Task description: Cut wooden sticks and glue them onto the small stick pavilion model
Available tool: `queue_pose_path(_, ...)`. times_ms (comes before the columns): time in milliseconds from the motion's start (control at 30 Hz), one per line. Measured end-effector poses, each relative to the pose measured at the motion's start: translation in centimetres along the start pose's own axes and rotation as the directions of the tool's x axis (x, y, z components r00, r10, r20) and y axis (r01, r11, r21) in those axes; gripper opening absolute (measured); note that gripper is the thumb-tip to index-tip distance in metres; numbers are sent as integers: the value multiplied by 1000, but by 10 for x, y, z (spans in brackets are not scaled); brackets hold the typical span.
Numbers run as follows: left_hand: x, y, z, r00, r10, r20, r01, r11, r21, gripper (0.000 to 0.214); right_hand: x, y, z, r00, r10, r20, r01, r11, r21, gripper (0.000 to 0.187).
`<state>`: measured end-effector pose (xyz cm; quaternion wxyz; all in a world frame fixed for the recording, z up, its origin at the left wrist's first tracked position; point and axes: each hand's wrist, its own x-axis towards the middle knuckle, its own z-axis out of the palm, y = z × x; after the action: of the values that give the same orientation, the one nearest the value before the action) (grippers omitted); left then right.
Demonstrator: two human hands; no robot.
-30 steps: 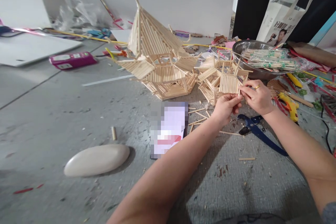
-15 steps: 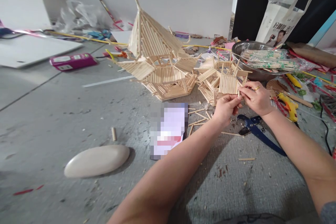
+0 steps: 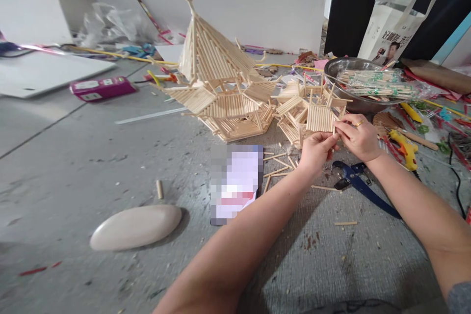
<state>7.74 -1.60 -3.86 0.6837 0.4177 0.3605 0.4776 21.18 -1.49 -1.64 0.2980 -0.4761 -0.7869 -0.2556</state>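
Closed to a narrow pinch, our left hand [image 3: 315,152] and our right hand [image 3: 361,137] meet at a short stick [image 3: 334,128], which stands roughly upright between the fingertips. We hold it at the right-hand edge of the slatted panel [image 3: 319,117] on the smaller stick model [image 3: 291,108]; whether stick and panel touch we cannot tell. A gold-coloured ring encircles one finger of our right hand.

Just nearer to us, between the forearms, lies a blue-handled cutter [image 3: 365,191]. Loose sticks [image 3: 276,171] are scattered on the floor [image 3: 309,265] beside our left wrist, next to a phone [image 3: 241,171] whose screen is blurred. Right of our hands we note a yellow glue gun [image 3: 406,149]; behind them, a metal bowl [image 3: 370,104] contains plastic-wrapped bundles of sticks [image 3: 371,78].

To the left of the smaller model rises the larger model [image 3: 215,51], with its pointed roof. Farther out we find a smooth, pale oval object [image 3: 136,227], a purple packet [image 3: 105,89] and, behind the bowl, a white tote bag [image 3: 380,29].
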Motion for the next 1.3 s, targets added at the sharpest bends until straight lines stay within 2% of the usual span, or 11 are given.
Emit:
queue_pose_path(400, -1, 4, 1, 997, -71, 25, 72, 996, -53, 19, 0, -1, 2, 996, 73, 51, -76, 995, 64, 21)
queue_pose_path(533, -5, 2, -1, 997, -73, 35, 75, 996, -56, 18, -7, -2, -5, 997, 70, -17, -68, 994, 88, 20)
queue_pose_path(600, -9, 2, -1, 996, -80, 36, 81, 996, -36, 17, -14, -5, -12, 986, 150, -68, -138, 977, 164, 19)
queue_pose_path(667, -15, 2, 1, 996, -77, 49, 76, 997, 17, 16, -21, -9, -19, 954, 299, -28, -275, 906, 321, 20)
queue_pose_path(767, -25, 2, 6, 992, -65, 112, 50, 990, 135, 16, -31, -14, -29, 850, 480, 215, -509, 647, 568, 25)
queue_pose_path(867, -34, 1, 8, 981, -61, 184, 14, 969, 248, 15, -39, -17, -37, 754, 516, 407, -631, 397, 666, 26)
queue_pose_path(933, -39, 0, 7, 971, -52, 235, -28, 946, 324, 13, -42, -20, -43, 727, 509, 462, -655, 313, 687, 23)
queue_pose_path(1033, -47, -1, 1, 954, -27, 298, -108, 898, 427, 15, -44, -28, -50, 700, 491, 518, -681, 242, 692, 18)
queue_pose_path(1200, -60, 4, -10, 949, 10, 314, -185, 825, 533, 15, -46, -47, -59, 712, 423, 560, -686, 253, 682, 15)
queue_pose_path(1267, -64, 6, -13, 940, 5, 341, -206, 805, 556, 12, -47, -50, -64, 736, 400, 546, -670, 318, 671, 16)
queue_pose_path(1300, -65, 7, -15, 935, 0, 355, -210, 806, 553, 11, -46, -50, -67, 751, 379, 541, -659, 381, 648, 17)
